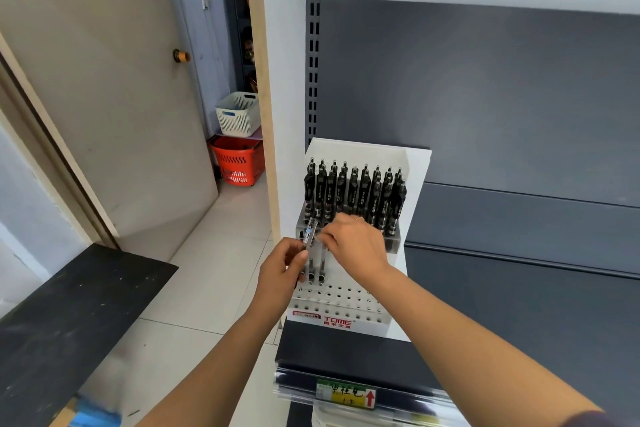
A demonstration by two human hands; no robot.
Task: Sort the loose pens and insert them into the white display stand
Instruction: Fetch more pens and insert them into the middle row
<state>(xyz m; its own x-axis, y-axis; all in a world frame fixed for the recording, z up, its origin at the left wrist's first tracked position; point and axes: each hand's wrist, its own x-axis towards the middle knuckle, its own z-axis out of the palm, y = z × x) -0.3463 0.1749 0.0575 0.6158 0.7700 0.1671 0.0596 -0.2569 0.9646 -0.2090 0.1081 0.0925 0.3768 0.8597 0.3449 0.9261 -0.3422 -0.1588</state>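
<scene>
Filling looked approx. half done: black pens (353, 191) packed the back rows of the white display stand (417, 184), w/ front holes (348, 298) mostly bare. Left hand (280, 270) gripped a loose pen (309, 234) beside it; right hand (356, 246) pinched a clear pen (322, 258) standing mid-row.

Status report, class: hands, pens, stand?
Left hand grips loose pen. Right hand pinches clear pen in white display stand. Black pens fill back rows. Front holes free.
</scene>
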